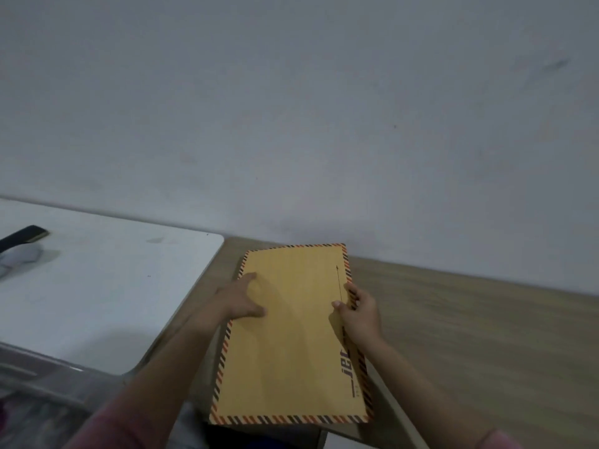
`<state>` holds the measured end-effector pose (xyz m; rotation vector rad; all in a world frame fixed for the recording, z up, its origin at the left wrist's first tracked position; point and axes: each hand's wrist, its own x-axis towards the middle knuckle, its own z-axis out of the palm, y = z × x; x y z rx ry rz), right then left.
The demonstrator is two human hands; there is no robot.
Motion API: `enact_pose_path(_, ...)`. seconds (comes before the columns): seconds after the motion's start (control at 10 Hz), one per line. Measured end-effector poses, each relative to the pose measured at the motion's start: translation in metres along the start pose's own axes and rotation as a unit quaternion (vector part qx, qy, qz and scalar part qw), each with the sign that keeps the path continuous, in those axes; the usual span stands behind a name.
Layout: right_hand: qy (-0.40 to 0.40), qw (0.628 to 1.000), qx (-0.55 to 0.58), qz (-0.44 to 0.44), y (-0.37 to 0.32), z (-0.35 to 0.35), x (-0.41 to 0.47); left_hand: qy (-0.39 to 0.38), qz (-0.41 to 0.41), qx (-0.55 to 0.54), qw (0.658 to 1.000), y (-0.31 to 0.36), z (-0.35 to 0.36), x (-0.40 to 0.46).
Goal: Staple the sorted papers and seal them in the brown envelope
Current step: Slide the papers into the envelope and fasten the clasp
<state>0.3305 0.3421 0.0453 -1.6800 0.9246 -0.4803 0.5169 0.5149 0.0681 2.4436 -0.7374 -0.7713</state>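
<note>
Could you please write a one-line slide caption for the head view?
Left hand presses the brown envelope flat on the wooden table while the right hand pinches its striped edge.

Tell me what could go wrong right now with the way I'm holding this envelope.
The brown envelope overhangs the wooden table toward you, so it might tip off if you let go. Your right hand pinches only its right edge, which could crease there. Your left hand merely rests on top, so the envelope may slide.

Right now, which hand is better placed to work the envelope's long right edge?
Probably the right hand: it already pinches that striped edge of the envelope. The left hand lies spread on the face near the opposite edge, better for steadying.
</note>
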Motion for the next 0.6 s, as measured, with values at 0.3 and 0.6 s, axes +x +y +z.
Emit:
enact_pose_path(0.3, -0.064, 0.978, -0.199, 0.022, 0.022, 0.049, 0.006, 0.022, 0.03, 0.085, 0.996, -0.047, 0.031, 0.038)
enact_pose_path(0.6, -0.094, 0.961, -0.258, 0.011, 0.024, 0.045, 0.014, 0.072, 0.041, 0.17, 0.982, -0.026, 0.041, 0.045)
